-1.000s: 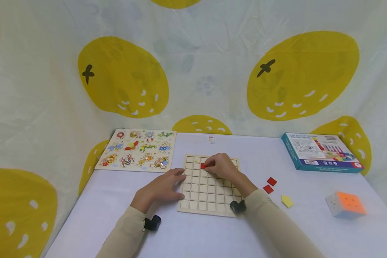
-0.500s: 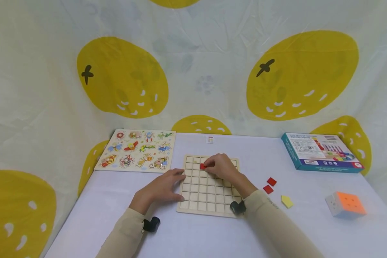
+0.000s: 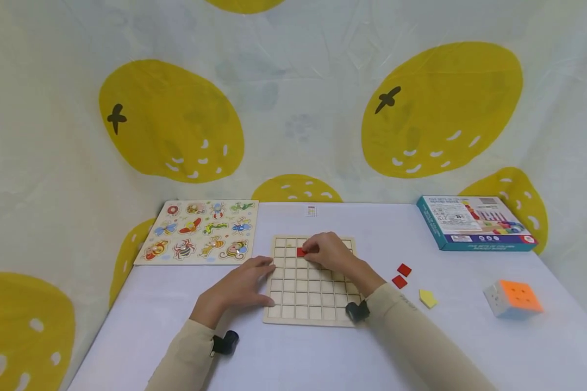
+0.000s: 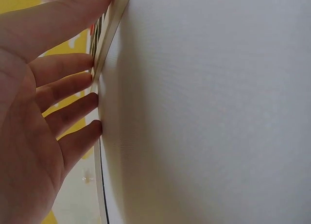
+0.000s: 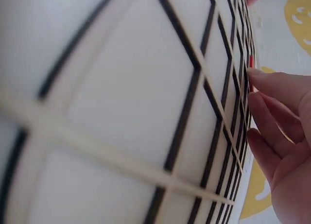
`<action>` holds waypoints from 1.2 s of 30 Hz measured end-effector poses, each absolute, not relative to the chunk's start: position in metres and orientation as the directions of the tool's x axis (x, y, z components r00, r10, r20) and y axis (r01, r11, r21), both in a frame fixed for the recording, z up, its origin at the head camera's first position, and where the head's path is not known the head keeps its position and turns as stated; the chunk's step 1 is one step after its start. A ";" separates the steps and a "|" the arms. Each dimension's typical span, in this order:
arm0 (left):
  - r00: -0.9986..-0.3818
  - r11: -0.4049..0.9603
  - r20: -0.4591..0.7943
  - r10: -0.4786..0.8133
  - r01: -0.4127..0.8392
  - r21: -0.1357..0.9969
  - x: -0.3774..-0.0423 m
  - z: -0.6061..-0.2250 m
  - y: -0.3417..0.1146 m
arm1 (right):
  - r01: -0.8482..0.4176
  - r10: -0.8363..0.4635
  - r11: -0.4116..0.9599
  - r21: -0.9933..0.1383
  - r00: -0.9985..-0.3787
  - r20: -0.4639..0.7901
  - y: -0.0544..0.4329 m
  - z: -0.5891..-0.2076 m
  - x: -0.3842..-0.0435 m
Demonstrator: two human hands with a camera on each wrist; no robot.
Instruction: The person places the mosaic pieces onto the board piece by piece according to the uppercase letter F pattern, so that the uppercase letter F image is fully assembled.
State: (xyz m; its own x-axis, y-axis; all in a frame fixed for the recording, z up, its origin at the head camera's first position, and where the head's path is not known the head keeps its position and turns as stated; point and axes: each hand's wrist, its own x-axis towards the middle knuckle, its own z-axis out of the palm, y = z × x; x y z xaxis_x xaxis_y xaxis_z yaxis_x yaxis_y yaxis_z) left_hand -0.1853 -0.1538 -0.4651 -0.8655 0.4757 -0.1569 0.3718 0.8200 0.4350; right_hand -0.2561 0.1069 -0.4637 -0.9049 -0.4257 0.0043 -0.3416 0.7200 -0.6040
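A square wooden grid board (image 3: 314,300) lies on the table in front of the person. My left hand (image 3: 237,288) rests along the board's left edge, its fingers spread and thumb lower down; in the left wrist view the fingertips (image 4: 95,129) are right at that edge. In a cell of the second row from the far side is a red square tile (image 3: 300,252). The right hand (image 3: 330,252) pinches this tile at its right side between thumb and index finger, partly covering it. Only a red sliver of it shows in the right wrist view.
Two loose red tiles (image 3: 401,276) and a yellow pentagon piece (image 3: 428,298) lie right of the board. Farther right are a puzzle cube (image 3: 513,298) and a boxed set (image 3: 476,224). An insect puzzle board (image 3: 198,231) lies back left, and a small printed card (image 3: 311,211) behind.
The head view has shifted a little, so everything sits slightly farther left in it. Both hands keep nearly the same places at the board, the right one still at the red tile.
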 end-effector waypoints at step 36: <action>-0.858 0.808 -0.152 0.492 0.384 0.446 -0.186 -0.465 -0.155 | -0.091 -0.192 0.812 -0.576 -0.974 -0.118 0.303 -0.434 -0.210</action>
